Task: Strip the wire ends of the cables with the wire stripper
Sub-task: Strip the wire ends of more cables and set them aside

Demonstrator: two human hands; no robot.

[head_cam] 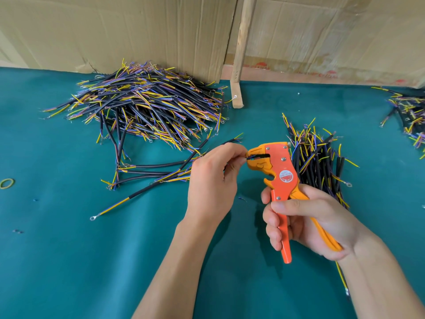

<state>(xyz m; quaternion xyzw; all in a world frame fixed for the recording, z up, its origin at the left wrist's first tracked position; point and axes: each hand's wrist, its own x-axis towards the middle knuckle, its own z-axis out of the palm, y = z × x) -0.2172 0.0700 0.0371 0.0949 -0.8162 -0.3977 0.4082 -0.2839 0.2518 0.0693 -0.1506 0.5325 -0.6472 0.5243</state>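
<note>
My right hand (305,223) grips the two handles of an orange wire stripper (279,171), whose yellow jaws point left. My left hand (212,180) pinches a short black cable end (250,157) and holds it in the stripper's jaws; most of that cable is hidden by my fingers. A small bundle of black cables with yellow and blue wire ends (319,157) lies just behind the stripper. A few loose cables (151,171) lie on the green table cover (92,261) left of my left hand.
A big heap of cables (147,104) sits at the back left against cardboard sheets (138,31). Another heap (411,118) is at the right edge. A wooden post (241,49) stands at the back centre. A rubber band (7,183) lies far left.
</note>
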